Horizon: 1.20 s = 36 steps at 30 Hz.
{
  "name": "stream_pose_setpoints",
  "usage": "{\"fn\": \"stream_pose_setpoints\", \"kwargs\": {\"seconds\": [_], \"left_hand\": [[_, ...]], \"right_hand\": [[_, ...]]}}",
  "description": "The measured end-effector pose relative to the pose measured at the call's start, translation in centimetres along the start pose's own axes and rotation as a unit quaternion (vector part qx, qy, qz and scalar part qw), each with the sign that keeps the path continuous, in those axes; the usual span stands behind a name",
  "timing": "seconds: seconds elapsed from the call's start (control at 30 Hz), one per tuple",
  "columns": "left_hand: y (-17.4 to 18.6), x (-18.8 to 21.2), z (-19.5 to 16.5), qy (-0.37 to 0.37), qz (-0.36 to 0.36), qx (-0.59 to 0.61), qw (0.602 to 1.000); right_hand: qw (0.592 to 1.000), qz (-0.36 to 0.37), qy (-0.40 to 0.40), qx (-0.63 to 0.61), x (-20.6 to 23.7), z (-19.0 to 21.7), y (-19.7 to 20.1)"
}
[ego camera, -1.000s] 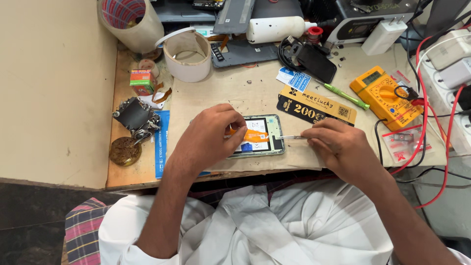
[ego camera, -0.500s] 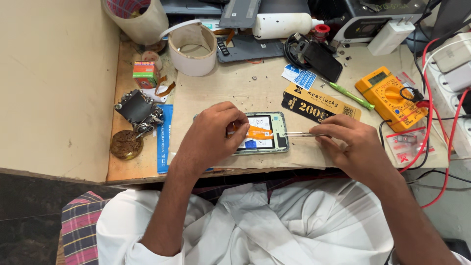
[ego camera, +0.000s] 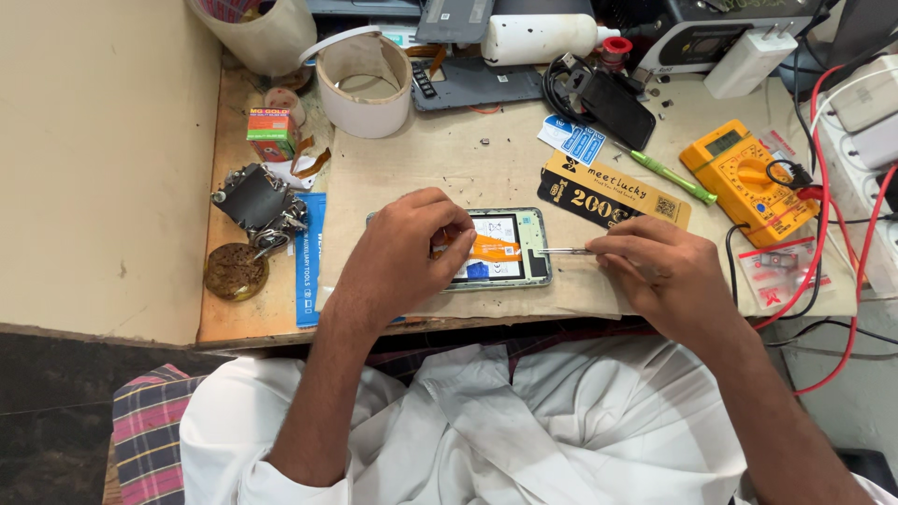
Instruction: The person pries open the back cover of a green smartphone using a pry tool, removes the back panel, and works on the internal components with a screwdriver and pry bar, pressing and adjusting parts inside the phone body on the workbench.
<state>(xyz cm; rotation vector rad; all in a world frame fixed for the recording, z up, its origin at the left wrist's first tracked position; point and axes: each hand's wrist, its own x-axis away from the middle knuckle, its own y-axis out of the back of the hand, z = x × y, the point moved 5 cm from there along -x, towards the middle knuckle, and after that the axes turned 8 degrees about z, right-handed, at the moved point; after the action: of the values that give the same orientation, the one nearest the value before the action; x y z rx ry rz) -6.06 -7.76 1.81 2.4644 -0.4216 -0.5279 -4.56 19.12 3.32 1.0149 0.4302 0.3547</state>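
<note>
Now, starting at the far left of the bench: a round brass-coloured disc lies near the table's front edge, with a dark bundle of small parts just behind it and a little red, green and orange box further back. Next along, a blue packet lies flat, and behind it stands a wide white roll of tape.

Moving to the middle, the left hand rests over the left part of an opened phone, fingers curled down and pressing on it; an orange strip shows just past the fingertips. The phone lies flat on the brown work mat, near the front edge, between the two hands.

On to the right: the right hand is pinched narrow around a slim metal tool, whose tip meets the phone's right edge. Just behind that hand lies a black and gold card, with a small blue and white card and a green pen-like tool near it. Further back sit a white bottle on its side and a black phone. Far right, a yellow multimeter sits with red cables looping round it.
</note>
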Motion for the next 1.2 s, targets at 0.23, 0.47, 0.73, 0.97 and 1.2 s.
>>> {"fn": "stream_pose_setpoints", "kwargs": {"seconds": [0.23, 0.47, 0.73, 0.97, 1.2], "left_hand": [[0.0, 0.0, 0.0, -0.005, -0.004, 0.002, 1.000], [0.1, 0.1, 0.0, -0.013, -0.009, -0.013, 1.000], [0.0, 0.1, 0.1, 0.001, -0.007, -0.002, 1.000], [0.0, 0.0, -0.1, 0.003, -0.005, 0.000, 1.000], [0.0, 0.1, 0.1, 0.002, -0.006, -0.003, 1.000]], "right_hand": [[0.999, -0.032, 0.010, 0.016, -0.4, 0.4, 0.2], [1.000, 0.011, 0.014, 0.024, -1.1, 0.3, 1.0], [0.999, 0.026, 0.015, 0.019, -0.9, -0.1, 1.0], [0.999, 0.019, 0.030, 0.013, -1.1, -0.1, 0.7], [0.999, 0.013, 0.030, 0.018, -1.1, -0.4, 0.4]]}}
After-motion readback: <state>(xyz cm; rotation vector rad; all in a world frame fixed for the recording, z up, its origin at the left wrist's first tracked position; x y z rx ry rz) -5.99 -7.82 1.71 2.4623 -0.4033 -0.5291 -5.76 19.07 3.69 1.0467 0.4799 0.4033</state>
